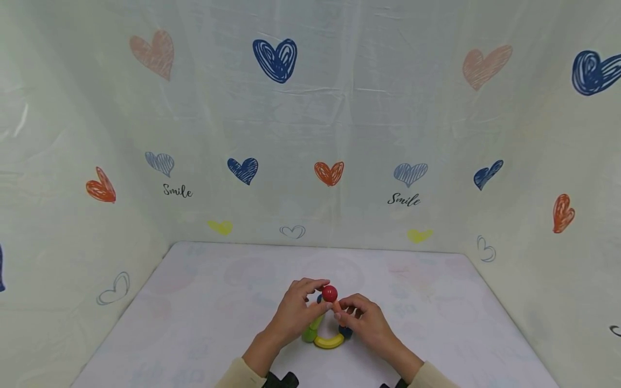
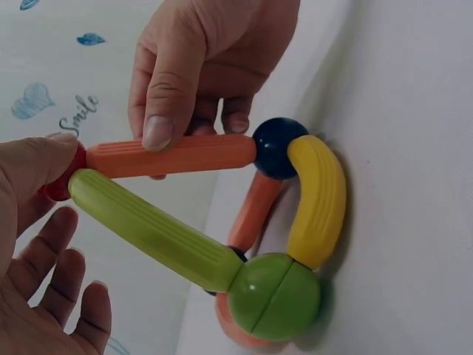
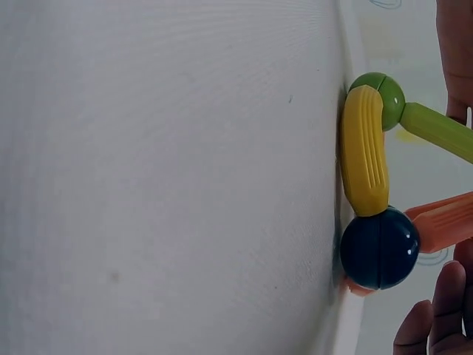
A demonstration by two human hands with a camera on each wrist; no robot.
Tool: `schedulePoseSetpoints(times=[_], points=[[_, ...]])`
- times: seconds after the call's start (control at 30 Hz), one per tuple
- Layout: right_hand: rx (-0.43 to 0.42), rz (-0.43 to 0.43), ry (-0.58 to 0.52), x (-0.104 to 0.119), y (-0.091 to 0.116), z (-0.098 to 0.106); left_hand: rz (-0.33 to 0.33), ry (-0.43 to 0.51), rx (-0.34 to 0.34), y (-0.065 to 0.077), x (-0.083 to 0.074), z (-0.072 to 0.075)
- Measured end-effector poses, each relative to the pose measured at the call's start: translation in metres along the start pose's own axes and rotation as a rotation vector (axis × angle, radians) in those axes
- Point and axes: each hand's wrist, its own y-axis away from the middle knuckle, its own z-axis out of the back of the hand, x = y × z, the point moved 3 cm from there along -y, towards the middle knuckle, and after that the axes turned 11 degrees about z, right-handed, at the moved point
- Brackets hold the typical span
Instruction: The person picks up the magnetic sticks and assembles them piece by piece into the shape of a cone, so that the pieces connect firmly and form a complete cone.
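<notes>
A toy frame of sticks and balls stands on the table. At its top is a red ball (image 1: 330, 293), which my left hand (image 1: 291, 314) pinches between thumb and finger. My right hand (image 1: 370, 325) pinches an orange stick (image 2: 170, 156) that runs from the red ball to a dark blue ball (image 3: 379, 248). A light green stick (image 2: 155, 229) slopes from the red ball to a green ball (image 2: 273, 297). Between the green and blue balls lies a curved yellow stick (image 2: 319, 200). Another orange stick (image 2: 256, 211) shows behind, with a second dark ball mostly hidden.
The white table (image 1: 204, 302) ends at a back edge where a pale curtain (image 1: 310, 124) printed with hearts hangs. The curtain also runs along both sides. Black straps or mounts (image 1: 283, 380) show at the wrists.
</notes>
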Motion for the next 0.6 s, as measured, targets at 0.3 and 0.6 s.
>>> schedulePoseSetpoints(times=[0.3, 0.6], points=[[0.098, -0.009, 0.105, -0.009, 0.008, 0.007, 0.109, -0.151, 0.065, 0.012, 0.031, -0.005], [0.247, -0.004, 0.116, -0.016, 0.02, 0.014, 0.111, -0.292, 0.084, 0.025, 0.057, -0.005]])
